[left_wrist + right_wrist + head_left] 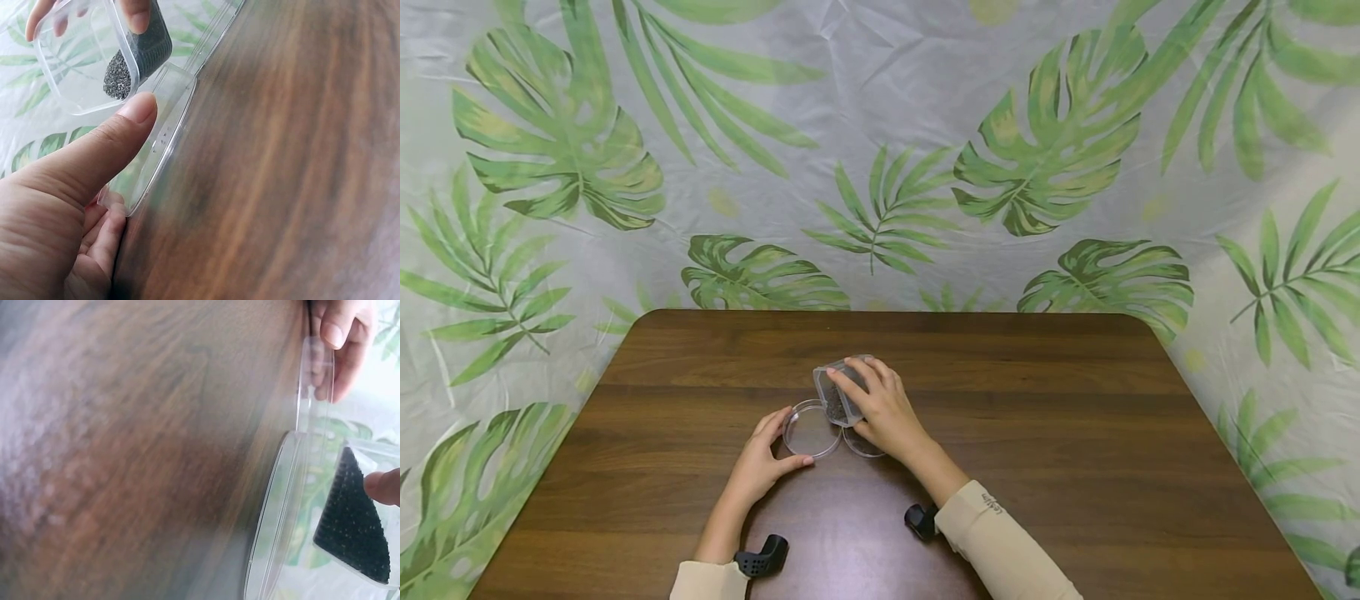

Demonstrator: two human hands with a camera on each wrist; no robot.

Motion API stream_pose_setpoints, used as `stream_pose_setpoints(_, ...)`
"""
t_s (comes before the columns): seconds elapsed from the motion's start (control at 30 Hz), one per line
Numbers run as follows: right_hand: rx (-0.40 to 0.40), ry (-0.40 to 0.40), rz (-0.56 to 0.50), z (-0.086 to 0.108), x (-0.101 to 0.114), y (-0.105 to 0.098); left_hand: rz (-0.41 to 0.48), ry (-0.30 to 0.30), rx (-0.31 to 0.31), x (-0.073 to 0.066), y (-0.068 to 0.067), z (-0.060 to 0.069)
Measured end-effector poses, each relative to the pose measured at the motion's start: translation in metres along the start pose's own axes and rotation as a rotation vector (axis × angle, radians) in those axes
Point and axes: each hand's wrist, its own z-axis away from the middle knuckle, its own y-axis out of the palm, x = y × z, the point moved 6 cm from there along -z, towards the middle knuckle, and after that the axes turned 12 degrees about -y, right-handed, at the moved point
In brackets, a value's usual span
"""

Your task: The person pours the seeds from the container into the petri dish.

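On the table, my left hand [756,467] holds a clear round petri dish [812,432] by its side, thumb at the near rim and fingers at the left. My right hand [891,412] grips a clear plastic tub [822,385] from above. The tub is tilted, its mouth toward the dish. Dark fine grains [117,78] lie heaped in its lower corner. A few dark specks [164,134] show at the dish in the left wrist view. A second clear round dish [863,447] lies to the right, partly hidden under the tub and right hand.
The brown wooden table [1037,400] extends on all sides of the hands. Behind it hangs a leaf-patterned cloth [895,100]. A black wrist camera [763,557] is on the left wrist, another black camera [920,522] on the right.
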Motion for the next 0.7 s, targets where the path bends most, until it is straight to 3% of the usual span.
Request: stream_pose_setpoints(0.7,-0.004,-0.008,0.024,-0.0044,0.0022,0.0005,-0.008,-0.001,0.008,0.0013,0.0006,-0.0010)
